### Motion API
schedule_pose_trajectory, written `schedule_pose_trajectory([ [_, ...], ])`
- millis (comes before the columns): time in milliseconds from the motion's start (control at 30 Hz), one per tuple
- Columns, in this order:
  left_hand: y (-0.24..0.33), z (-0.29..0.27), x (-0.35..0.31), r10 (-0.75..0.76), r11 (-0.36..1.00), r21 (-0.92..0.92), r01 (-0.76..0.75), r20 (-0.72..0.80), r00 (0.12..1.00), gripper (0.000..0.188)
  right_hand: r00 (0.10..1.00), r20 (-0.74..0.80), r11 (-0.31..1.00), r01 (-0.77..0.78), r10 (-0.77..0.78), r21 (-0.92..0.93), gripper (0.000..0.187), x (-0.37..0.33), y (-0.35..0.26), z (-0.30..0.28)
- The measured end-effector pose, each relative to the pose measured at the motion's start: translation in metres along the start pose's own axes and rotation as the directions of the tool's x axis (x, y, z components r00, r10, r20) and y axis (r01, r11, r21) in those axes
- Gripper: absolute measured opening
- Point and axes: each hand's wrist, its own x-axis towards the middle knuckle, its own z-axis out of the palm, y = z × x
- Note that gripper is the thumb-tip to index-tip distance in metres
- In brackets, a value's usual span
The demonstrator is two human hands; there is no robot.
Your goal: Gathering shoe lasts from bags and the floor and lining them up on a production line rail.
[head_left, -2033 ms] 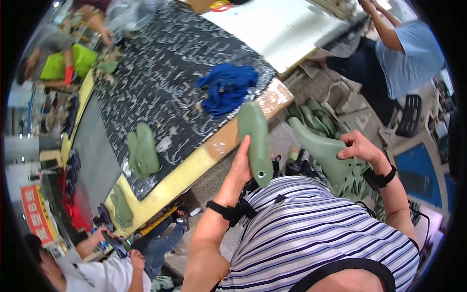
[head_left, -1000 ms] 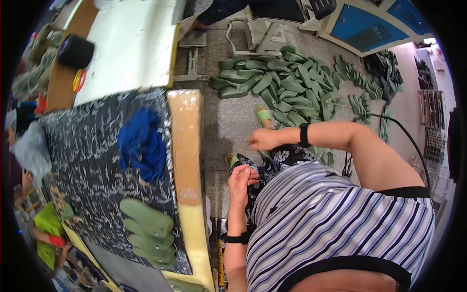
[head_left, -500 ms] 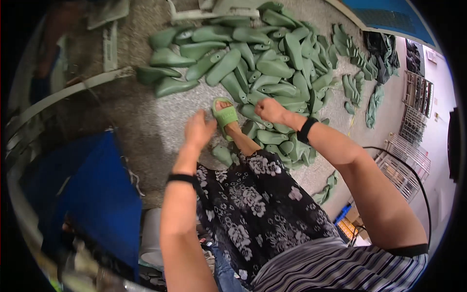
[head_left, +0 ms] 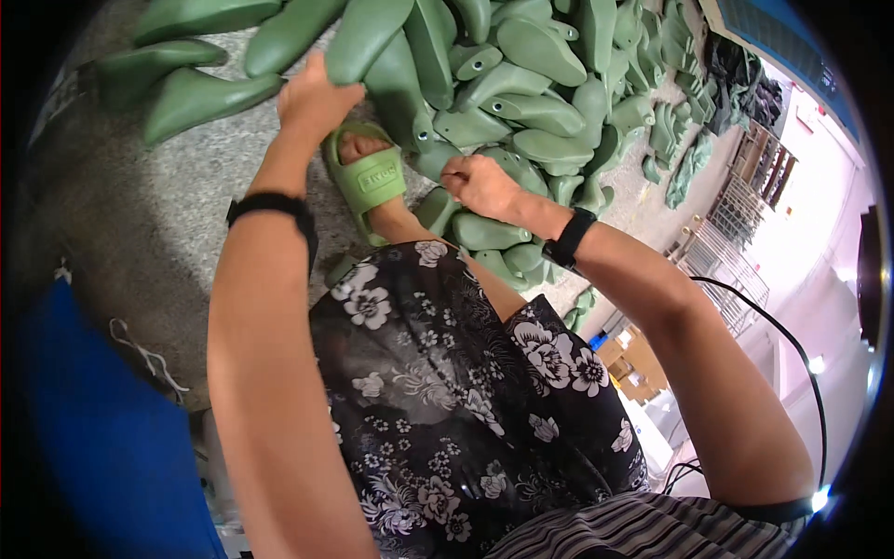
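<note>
Green shoe lasts lie heaped over the floor in front of me. My left hand (head_left: 317, 101) is closed around the rounded toe of one shoe last (head_left: 368, 39) at the near left side of the heap, thumb on one side and fingers on the other. My right hand (head_left: 486, 189) has its fingers curled together just over several lasts, close to a smaller one (head_left: 492, 231). Whatever those curled fingers may hold cannot be made out. Between my hands, my foot stands in a light green slide sandal (head_left: 372, 179).
A few separate lasts (head_left: 200, 101) lie at the left of the heap. Blue sheeting (head_left: 102, 429) hangs at the lower left. Further right are rows of lasts (head_left: 669, 135), dark plastic bags (head_left: 740, 84), wire racks (head_left: 731, 242) and cardboard boxes (head_left: 633, 363). A black cable (head_left: 792, 331) passes my right arm.
My view has come lower and nearer to the heap. My left hand has reached forward and closed on a shoe last. My right hand stays curled over the heap.
</note>
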Motion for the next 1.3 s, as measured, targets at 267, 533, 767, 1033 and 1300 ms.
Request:
schedule_pose_trajectory([
  [267, -0.037, -0.053, -0.184, -0.192, 0.037, -0.766, 0.642, 0.625, 0.757, 0.036, 0.796, -0.232, 0.749, 0.365, -0.559, -0.553, 0.028, 0.060, -0.072, -0.064],
  [533, -0.056, -0.042, -0.227, -0.309, -0.517, -0.741, 0.428, 0.628, 0.714, 0.048, 0.655, 0.071, 0.232, 0.365, -0.753, -0.902, 0.039, 0.149, -0.152, -0.080],
  [767, -0.006, -0.084, -0.265, -0.281, -0.548, -0.746, 0.378, 0.589, 0.757, 0.047, 0.853, 0.162, 0.320, 0.353, -0.496, -0.879, 0.028, 0.104, -0.157, -0.077],
  [1033, 0.128, -0.205, -0.380, -0.146, -0.634, -0.737, 0.234, 0.411, 0.900, 0.057, 0.957, 0.184, 0.547, 0.279, -0.224, -0.789, 0.032, -0.128, -0.216, -0.147],
  [1300, 0.268, -0.335, -0.569, -0.264, -0.591, -0.797, -0.123, 0.047, 0.963, 0.060, 0.865, 0.308, 0.607, 0.498, -0.396, -0.620, 0.046, -0.417, -0.331, -0.212],
])
